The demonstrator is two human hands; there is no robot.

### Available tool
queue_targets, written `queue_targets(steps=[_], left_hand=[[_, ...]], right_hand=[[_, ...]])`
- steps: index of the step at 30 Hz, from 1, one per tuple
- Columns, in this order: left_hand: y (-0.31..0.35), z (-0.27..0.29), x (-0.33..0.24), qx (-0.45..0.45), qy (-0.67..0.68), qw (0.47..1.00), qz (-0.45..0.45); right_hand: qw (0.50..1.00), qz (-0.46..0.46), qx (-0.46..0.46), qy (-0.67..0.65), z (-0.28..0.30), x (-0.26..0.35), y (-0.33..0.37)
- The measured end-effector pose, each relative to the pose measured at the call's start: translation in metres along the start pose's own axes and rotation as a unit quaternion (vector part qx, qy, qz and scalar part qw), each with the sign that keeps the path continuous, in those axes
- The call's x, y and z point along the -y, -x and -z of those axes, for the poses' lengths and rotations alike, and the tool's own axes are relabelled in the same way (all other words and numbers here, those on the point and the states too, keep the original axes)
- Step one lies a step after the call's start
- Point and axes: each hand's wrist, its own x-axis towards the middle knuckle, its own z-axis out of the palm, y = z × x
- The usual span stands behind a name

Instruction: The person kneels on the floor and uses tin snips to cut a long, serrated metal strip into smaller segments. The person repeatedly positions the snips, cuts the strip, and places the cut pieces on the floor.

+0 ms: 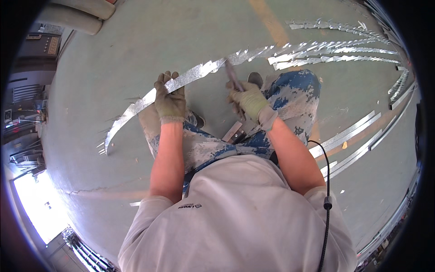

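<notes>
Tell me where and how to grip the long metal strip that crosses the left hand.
Probably best on the metal strip's smooth lower edge, just right of the left hand, coming from the picture's lower side: the opposite, upper edge bristles with jagged tabs.

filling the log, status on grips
Left gloved grip on long, curved, silver metal strip. Right gloved grip on blurred, slim, dark tool. Other silver strips lie right.
</notes>
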Motion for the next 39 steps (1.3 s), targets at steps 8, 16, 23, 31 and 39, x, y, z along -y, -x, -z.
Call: queue_targets(steps=[8,16,23,31,39], left_hand=[[0.003,0.001,-0.001,0.022,0.001,1.0,0.001],[-0.003,-0.002,-0.002,0.025,0.017,1.0,0.003],[-0.028,0.046,0.002,0.132,0.068,0.989,0.016],[-0.013,0.004,-0.007,0.091,-0.017,0.995,0.021],[-0.013,-0.045,0.004,0.159,0.041,0.986,0.035]], right_hand=[[0.961,-0.042,-0.136,-0.236,0.031,-0.016,-0.003],[0.997,-0.048,-0.001,-0.054,-0.004,-0.002,0.002],[0.986,-0.058,-0.024,-0.156,0.014,-0.043,0.001],[0.968,-0.085,-0.017,-0.236,0.015,-0.05,0.002],[0.967,-0.096,0.003,-0.235,0.002,-0.046,0.005]])
